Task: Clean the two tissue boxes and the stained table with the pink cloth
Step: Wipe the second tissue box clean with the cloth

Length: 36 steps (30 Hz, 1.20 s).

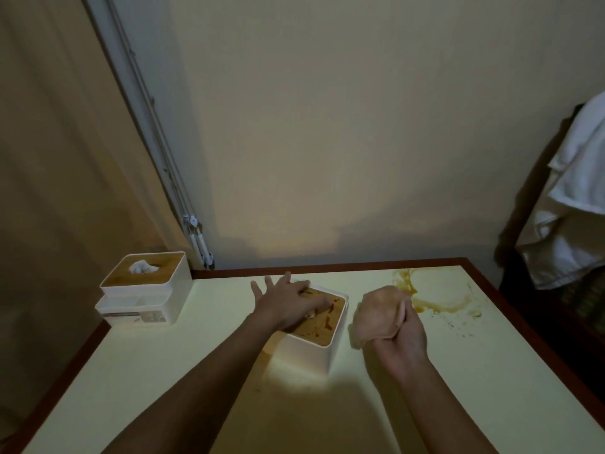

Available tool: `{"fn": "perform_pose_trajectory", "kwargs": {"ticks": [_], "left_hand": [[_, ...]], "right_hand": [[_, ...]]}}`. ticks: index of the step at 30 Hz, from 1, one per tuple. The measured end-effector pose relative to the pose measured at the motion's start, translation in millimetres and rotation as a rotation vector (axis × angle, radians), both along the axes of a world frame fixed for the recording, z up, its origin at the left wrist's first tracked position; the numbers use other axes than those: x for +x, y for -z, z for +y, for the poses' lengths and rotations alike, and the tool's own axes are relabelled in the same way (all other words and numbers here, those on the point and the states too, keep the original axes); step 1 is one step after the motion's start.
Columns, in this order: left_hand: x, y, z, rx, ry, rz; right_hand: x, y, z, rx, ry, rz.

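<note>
Fingers (287, 278) of your left hand (288, 301) are lying spread and nearly straight on the brown wooden lid of the near white square tissue box (311, 352), palm pressing down, gripping nothing. That box is sitting around the middle of the pale cream surface with the reddish-brown wooden edge (163, 371), and its lid is showing dark red-brown smears. Your right hand (401, 342) is holding the bunched pink cloth (379, 314), fingers (406, 319) curling tight round its near side. Cloth is hanging just right of the near box; whether it is touching the box or the surface, cannot tell. Yellow-brown smeared stain (420, 304) is spreading over the far right part of the surface, just behind the cloth, with small specks trailing off to its right. Second white tissue box with a wooden lid and a lower tray (144, 286) is sitting at the far left corner, well apart from your hands, white tissue (142, 267) poking up through its slot. White towel (576, 198) is hanging off dark furniture past the right edge of the surface. Both forearms are reaching in bare from the bottom.
</note>
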<state>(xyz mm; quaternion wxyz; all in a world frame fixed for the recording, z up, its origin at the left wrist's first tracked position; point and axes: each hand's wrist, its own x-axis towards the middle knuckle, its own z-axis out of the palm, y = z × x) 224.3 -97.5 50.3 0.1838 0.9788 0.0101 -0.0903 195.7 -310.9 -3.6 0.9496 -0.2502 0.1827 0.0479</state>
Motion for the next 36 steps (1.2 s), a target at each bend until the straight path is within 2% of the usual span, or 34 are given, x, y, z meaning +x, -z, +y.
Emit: {"fn": "perform_pose_trajectory", "kwargs": {"ticks": [4, 10, 13, 17, 23, 25, 27, 29, 32, 34, 36], "left_hand": [[-2.8, -9.5, -24.6, 0.114, -0.177, 0.130], [3.4, -15.0, -40.4, 0.228, -0.148, 0.210], [11.5, -23.8, -33.2, 0.282, -0.011, 0.243], [16.0, -37.5, -24.3, 0.468, 0.244, 0.283], [21.7, -48.4, -20.7, 0.721, 0.543, 0.324], [20.9, -49.5, -18.5, 0.669, 0.497, 0.333], [18.5, -45.3, -13.8, 0.478, 0.339, 0.277], [12.4, -32.3, -8.3, 0.256, 0.119, 0.115], [-3.3, -3.0, -1.1, 0.038, -0.149, -0.070], [-13.4, 15.8, 4.9, -0.010, -0.197, -0.090], [-18.6, 30.4, 11.7, -0.074, -0.202, -0.122]], "right_hand": [[-8.8, -22.4, -12.2, -0.065, 0.019, -0.046], [-15.5, -41.3, -29.2, -0.117, 0.022, -0.079], [-19.1, -43.2, -36.1, -0.126, 0.009, -0.102], [-22.8, -40.0, -35.8, -0.148, 0.002, -0.096], [-25.6, -21.3, -24.8, -0.243, 0.007, 0.026], [-26.5, -14.2, -22.0, -0.289, 0.004, 0.053], [-28.6, -11.4, -18.4, -0.336, -0.019, 0.077], [-33.9, -11.3, -9.8, -0.391, -0.043, 0.097], [-43.6, -10.2, 7.1, -0.667, -0.034, 0.041], [-47.7, -6.3, 21.6, -0.758, -0.097, -0.013], [-48.3, 0.4, 37.1, -0.761, -0.187, -0.027]]}}
